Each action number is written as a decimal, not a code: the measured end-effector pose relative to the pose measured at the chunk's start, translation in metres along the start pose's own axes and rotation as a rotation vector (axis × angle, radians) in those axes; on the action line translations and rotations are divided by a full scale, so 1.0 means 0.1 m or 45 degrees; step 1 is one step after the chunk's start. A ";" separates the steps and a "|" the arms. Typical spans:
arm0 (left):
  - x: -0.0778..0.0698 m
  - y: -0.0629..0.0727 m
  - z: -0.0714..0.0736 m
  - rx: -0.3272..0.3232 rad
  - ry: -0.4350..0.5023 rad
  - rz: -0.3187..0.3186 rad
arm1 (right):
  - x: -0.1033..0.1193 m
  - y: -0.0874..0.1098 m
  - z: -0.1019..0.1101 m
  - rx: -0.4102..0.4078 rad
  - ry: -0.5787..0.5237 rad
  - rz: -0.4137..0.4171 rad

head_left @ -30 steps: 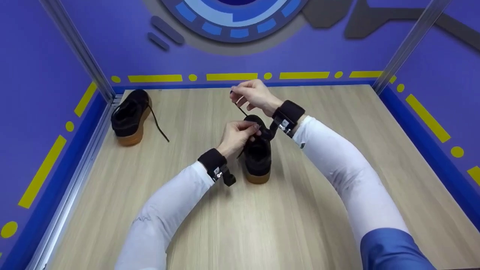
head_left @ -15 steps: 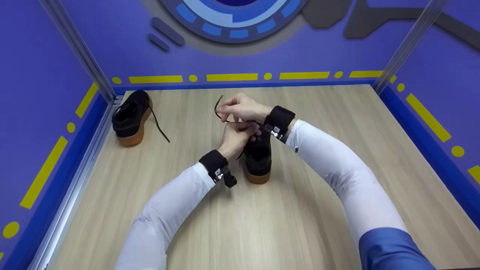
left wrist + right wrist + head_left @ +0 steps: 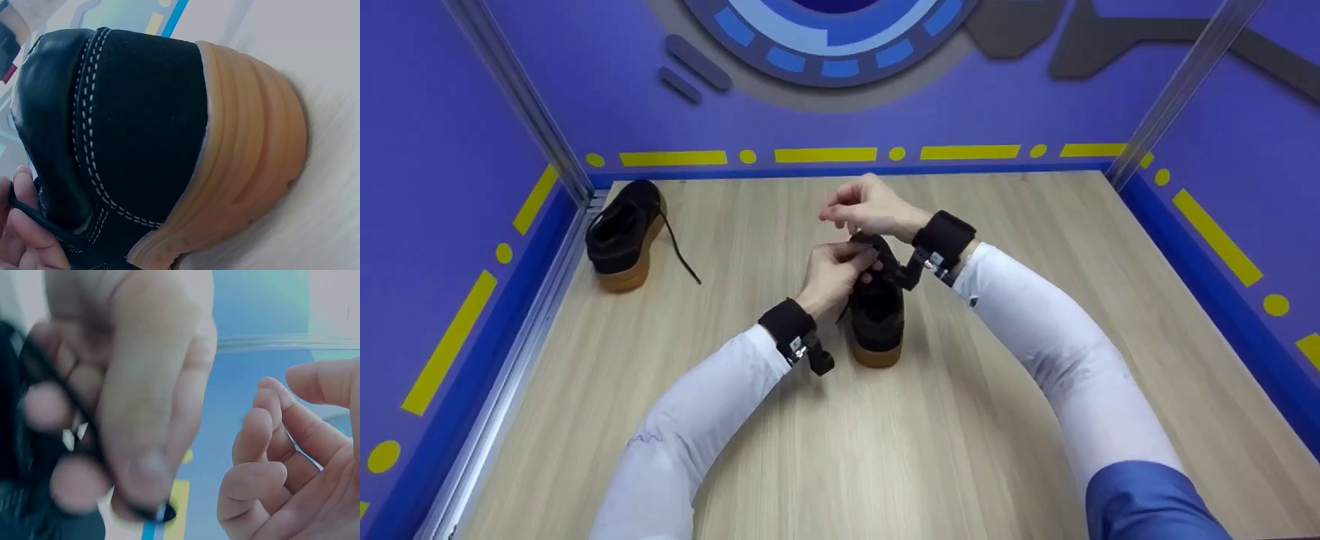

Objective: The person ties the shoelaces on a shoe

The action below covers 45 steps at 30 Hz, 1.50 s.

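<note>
A black shoe with a tan gum sole stands at mid table, its heel toward me. My left hand pinches a black shoelace between thumb and fingers over the shoe's tongue area. In the right wrist view that left hand looks blurred and near, the lace running under its thumb. Just beyond, over the toe end, my right hand hovers with loosely bent fingers and nothing between thumb and fingertips. The lace holes are hidden behind the left hand.
Another black shoe stands at the back left corner, one lace trailing onto the wooden table. Blue panels with yellow marks wall in the back and both sides. A metal rail runs along the left edge.
My right hand held the lace raised, brought it left across the left hand, then let go and moved back to the right. The left hand keeps its pinch in place.
</note>
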<state>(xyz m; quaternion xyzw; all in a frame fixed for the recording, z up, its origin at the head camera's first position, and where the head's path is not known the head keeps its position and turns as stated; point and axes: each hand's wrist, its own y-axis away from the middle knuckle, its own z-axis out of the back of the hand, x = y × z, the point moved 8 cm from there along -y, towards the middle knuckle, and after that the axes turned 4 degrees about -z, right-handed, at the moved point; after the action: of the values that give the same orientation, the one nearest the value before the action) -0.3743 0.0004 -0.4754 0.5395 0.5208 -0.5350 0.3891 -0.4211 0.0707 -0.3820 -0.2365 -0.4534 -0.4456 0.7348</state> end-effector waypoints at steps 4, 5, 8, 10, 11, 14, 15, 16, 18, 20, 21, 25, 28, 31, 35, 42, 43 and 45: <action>0.00 0.00 -0.03 -0.018 0.102 0.018 | -0.15 0.08 0.15 -0.041 0.067 -0.030; 0.01 0.00 -0.03 -0.024 0.116 0.023 | -0.19 0.11 0.18 -0.039 0.086 -0.041; 0.01 0.00 -0.03 -0.028 0.133 0.034 | -0.32 0.18 0.25 -0.019 0.145 -0.091; 0.02 0.00 -0.03 -0.028 0.136 0.042 | -0.41 0.23 0.28 0.008 0.161 -0.137; 0.02 0.00 -0.02 -0.028 0.142 0.045 | -0.45 0.25 0.28 0.025 0.164 -0.160; 0.02 0.00 -0.01 -0.027 0.143 0.040 | -0.55 0.29 0.29 0.072 0.160 -0.231; 0.01 -0.01 0.00 -0.029 0.140 0.032 | -0.57 0.30 0.28 0.084 0.153 -0.249; 0.01 -0.02 0.01 -0.030 0.133 0.020 | -0.59 0.30 0.27 0.098 0.144 -0.261; 0.00 -0.02 0.02 -0.030 0.104 0.000 | -0.63 0.31 0.25 0.114 0.116 -0.281; -0.01 -0.03 0.03 -0.032 0.078 -0.013 | -0.66 0.31 0.24 0.125 0.068 -0.292; -0.02 -0.03 0.03 -0.032 0.060 -0.019 | -0.68 0.31 0.23 0.130 0.039 -0.293; -0.05 -0.03 0.05 -0.023 -0.032 -0.039 | -0.71 0.33 0.22 0.143 -0.063 -0.281; -0.06 -0.03 0.04 -0.002 -0.065 -0.038 | -0.72 0.34 0.22 0.143 -0.108 -0.270; -0.07 -0.03 0.03 0.020 -0.062 -0.027 | -0.73 0.35 0.24 0.133 -0.136 -0.265; -0.07 -0.03 0.03 0.036 -0.067 -0.010 | -0.75 0.36 0.25 0.114 -0.156 -0.263; -0.15 -0.04 0.04 0.096 -0.176 -0.084 | -0.74 0.36 0.27 0.092 -0.147 -0.245; -0.19 -0.04 0.05 0.110 -0.236 -0.121 | -0.74 0.36 0.28 0.088 -0.144 -0.240; -0.26 -0.04 0.06 0.137 -0.384 -0.209 | -0.74 0.37 0.29 0.084 -0.142 -0.229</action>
<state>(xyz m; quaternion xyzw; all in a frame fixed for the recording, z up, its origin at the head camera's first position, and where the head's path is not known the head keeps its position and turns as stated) -0.3763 -0.0083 -0.4498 0.4290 0.4695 -0.6669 0.3883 -0.4166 0.1429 -0.4310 -0.1948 -0.5274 -0.4807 0.6729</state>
